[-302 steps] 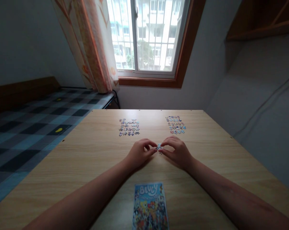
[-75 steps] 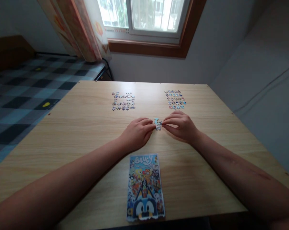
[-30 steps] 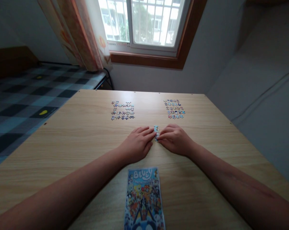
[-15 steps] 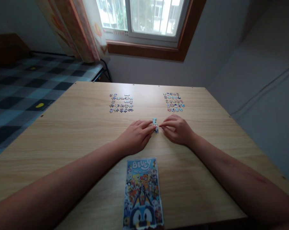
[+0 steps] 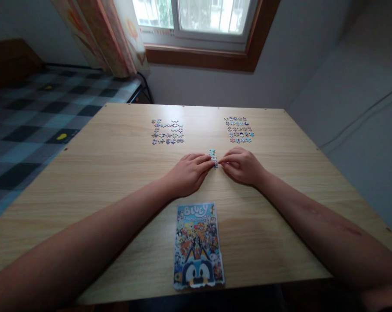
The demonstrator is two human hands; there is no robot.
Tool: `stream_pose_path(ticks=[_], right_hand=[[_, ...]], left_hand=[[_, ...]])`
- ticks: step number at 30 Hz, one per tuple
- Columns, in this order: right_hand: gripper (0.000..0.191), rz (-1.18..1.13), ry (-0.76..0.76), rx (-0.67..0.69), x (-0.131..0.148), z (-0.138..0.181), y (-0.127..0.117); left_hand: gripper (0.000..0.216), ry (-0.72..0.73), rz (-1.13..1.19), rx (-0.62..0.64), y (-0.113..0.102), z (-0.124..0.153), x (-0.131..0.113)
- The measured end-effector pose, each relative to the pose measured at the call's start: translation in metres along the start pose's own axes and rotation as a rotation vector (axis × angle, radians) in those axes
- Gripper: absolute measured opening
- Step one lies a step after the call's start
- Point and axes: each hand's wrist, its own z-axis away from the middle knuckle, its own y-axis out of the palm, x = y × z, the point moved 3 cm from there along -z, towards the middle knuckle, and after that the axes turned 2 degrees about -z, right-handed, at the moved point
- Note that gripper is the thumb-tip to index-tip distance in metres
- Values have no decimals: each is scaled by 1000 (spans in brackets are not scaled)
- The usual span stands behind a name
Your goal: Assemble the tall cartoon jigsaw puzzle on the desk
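A small strip of joined jigsaw pieces (image 5: pixel 212 153) lies on the wooden table, mid-way across. My left hand (image 5: pixel 192 173) rests flat from the left, its fingers stretched out and their tips on the strip, hiding part of it. Just right of the strip, my right hand (image 5: pixel 240 165) has its thumb and forefinger brought together in a pinch by the strip's edge. Whatever lies between those fingertips is too small to make out. Nearer to me sits a picture sheet (image 5: pixel 198 242) lettered "BLUEY", crowded with cartoon dogs.
Loose jigsaw pieces (image 5: pixel 168 135) stand in rows at the far left of the table (image 5: pixel 101 164). Another group of loose pieces (image 5: pixel 240 129) lies in rows at the far right. Beyond the table are a checked bed (image 5: pixel 75 95), a curtain and a window.
The view has tilted slightly down, so the table and sheet appear higher and more of the front edge shows. Both hands keep nearly the same pose around the strip.
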Motion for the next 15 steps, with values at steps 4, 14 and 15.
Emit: stream_pose_path(ticks=[4, 14, 15], right_hand=[[16, -6, -4, -4, -1, 1, 0], [15, -44, -44, 2, 6, -1, 1], [15, -45, -46, -3, 7, -1, 1]], left_hand=[[36, -9, 3, -5, 1, 1, 0], [36, -13, 6, 11, -3, 7, -3], [36, -18, 5, 14, -4, 8, -3]])
